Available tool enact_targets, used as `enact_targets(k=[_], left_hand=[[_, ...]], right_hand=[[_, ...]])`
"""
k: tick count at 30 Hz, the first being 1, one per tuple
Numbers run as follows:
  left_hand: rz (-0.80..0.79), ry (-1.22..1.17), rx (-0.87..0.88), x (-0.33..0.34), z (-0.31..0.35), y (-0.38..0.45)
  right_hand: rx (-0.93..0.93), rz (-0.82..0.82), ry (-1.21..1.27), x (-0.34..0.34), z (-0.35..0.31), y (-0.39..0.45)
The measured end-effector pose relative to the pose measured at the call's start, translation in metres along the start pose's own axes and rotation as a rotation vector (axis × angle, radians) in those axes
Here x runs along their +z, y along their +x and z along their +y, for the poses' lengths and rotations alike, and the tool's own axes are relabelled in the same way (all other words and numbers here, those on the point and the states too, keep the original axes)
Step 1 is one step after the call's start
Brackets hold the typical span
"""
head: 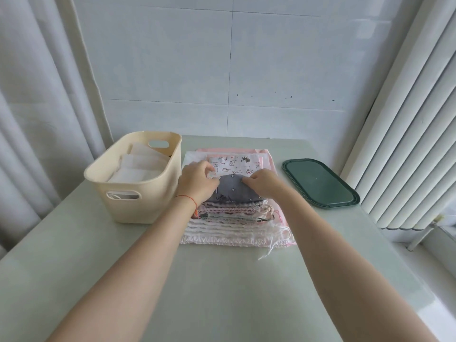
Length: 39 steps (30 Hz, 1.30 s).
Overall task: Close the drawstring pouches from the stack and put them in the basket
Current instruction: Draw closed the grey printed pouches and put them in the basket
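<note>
At the middle of the table (pixel 222 292), a grey star-print pouch (pixel 230 188) atop the stack (pixel 234 218) is pinched at its far edge by the left hand (pixel 197 180) and right hand (pixel 262 182), fingers curled on cloth. Pickup appears under way; its drawstring must next be found and pulled. The basket (pixel 138 193), already partly filled, is seen at the far left edge.

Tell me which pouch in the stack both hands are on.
The grey star-print pouch on top; left hand and right hand pinch it. The others are white or pink.
</note>
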<state>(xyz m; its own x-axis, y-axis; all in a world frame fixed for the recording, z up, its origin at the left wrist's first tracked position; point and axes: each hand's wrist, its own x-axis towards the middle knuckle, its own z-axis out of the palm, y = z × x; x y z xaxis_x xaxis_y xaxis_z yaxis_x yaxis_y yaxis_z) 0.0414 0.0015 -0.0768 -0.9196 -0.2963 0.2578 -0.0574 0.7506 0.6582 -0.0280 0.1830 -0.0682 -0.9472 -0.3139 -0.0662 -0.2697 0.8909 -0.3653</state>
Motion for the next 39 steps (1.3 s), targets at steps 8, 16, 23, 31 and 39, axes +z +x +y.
enact_targets(k=[8, 16, 23, 31, 39], left_hand=[[-0.256, 0.274, 0.334, 0.040, 0.005, 0.021], [-0.324, 0.270, 0.198, 0.049, -0.010, 0.032], [-0.292, 0.315, 0.169, 0.047, -0.011, 0.032], [-0.129, 0.133, 0.325, 0.022, 0.013, 0.022], [0.234, -0.039, 0.483, -0.047, 0.056, 0.001]], right_hand=[[0.002, 0.136, -0.329, 0.023, 0.008, 0.043], [-0.169, -0.220, -0.292, 0.016, -0.021, 0.050], [-0.133, -0.231, -0.431, 0.010, -0.043, 0.045], [-0.075, 0.067, -0.152, -0.030, -0.038, 0.022], [0.050, 0.205, 0.624, -0.071, -0.055, -0.014]])
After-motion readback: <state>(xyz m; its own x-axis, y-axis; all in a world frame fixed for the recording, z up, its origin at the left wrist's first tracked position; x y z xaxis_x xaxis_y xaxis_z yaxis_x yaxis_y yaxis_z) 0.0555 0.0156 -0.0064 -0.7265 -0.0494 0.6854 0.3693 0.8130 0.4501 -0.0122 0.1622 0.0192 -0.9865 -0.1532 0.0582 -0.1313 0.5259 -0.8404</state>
